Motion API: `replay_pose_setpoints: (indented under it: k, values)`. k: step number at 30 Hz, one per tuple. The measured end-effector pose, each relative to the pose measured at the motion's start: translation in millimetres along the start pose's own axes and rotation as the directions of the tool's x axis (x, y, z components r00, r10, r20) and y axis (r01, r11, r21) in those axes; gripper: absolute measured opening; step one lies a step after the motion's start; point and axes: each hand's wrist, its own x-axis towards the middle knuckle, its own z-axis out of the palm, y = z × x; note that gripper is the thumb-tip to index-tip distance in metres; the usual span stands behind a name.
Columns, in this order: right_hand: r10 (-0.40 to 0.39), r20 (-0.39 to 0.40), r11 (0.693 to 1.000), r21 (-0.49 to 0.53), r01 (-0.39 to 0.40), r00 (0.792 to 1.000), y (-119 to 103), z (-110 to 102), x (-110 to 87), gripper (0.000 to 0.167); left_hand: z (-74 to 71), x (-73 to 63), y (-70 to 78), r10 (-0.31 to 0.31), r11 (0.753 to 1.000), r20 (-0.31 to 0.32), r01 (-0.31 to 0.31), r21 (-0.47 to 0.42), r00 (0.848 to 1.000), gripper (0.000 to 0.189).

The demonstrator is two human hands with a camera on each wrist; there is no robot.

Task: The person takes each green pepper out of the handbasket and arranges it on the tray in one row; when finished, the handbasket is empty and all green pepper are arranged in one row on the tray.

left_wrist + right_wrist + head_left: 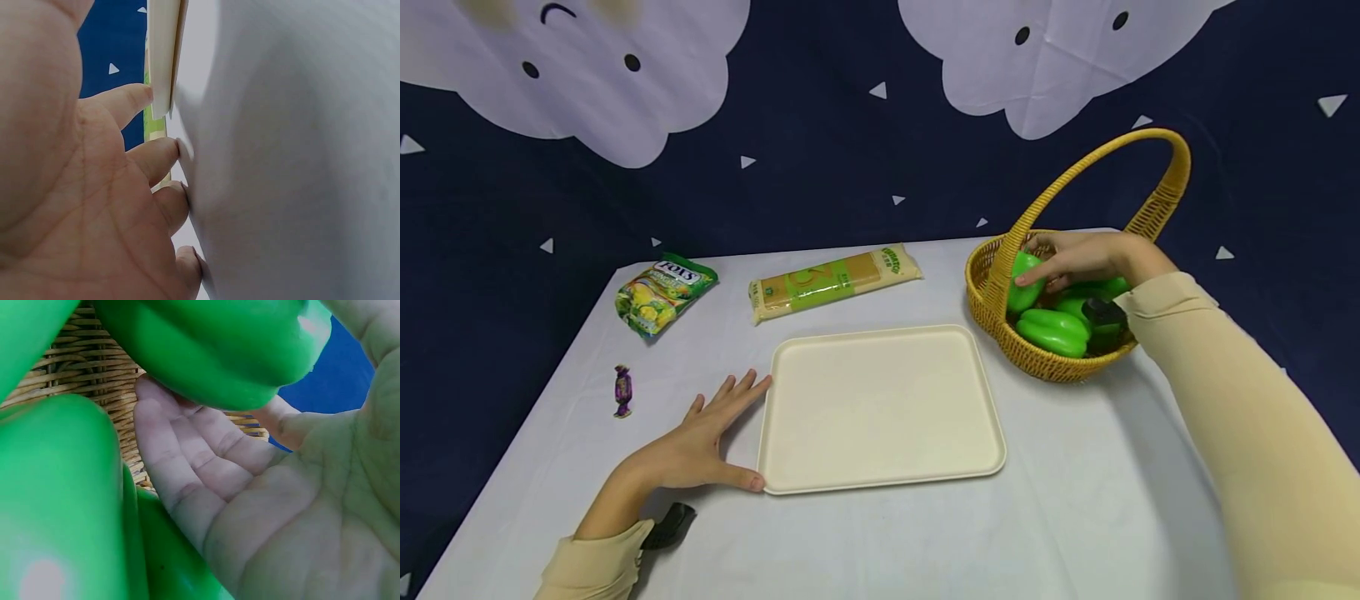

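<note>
My right hand (1075, 254) reaches into a yellow wicker basket (1037, 362) and grips a green bell pepper (1024, 287) at its left side. In the right wrist view, the fingers (187, 450) curl against the underside of that pepper (219, 356). Several other green peppers (1054, 332) lie around it in the basket. My left hand (700, 442) rests on the table with its fingers spread. Its thumb and index fingertip touch the left edge of a cream rectangular tray (883, 408). The left wrist view shows the palm (87, 206) beside the tray's rim (164, 56).
Behind the tray lies a long pack of noodles (835, 283). A green Fox's candy bag (664, 296) sits at the back left, with a purple wrapped candy (622, 392) nearer on the white table (880, 542). The basket's tall handle (1093, 158) arches over the right hand.
</note>
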Motion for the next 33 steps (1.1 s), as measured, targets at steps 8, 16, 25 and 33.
replay_pose_setpoints:
  k: [8, 16, 25, 33]
  values:
    - [-0.022, -0.069, 0.999, -0.026, 0.02, 0.997, -1.2, 2.4, -7.6, 0.08, -0.8, -0.2, -0.3, 0.005, 1.0, -0.003, -0.005, 0.005, 1.0, 0.133]
    - [-0.029, -0.112, 1.0, -0.006, 0.028, 0.993, 2.2, 3.3, -18.5, 0.076, 0.0, -1.1, -2.4, 0.016, 1.0, -0.003, -0.016, -0.003, 1.0, 0.132]
    - [-0.072, -0.166, 0.996, -0.065, 0.062, 0.983, 6.2, 3.5, -32.0, 0.069, 0.1, -0.6, -2.4, 0.012, 1.0, -0.003, -0.012, 0.001, 1.0, 0.133]
    - [-0.076, -0.185, 0.993, -0.101, 0.058, 0.98, 12.5, 0.3, -48.9, 0.076, -0.3, -1.3, -0.6, 0.009, 1.0, -0.002, -0.009, 0.002, 1.0, 0.133]
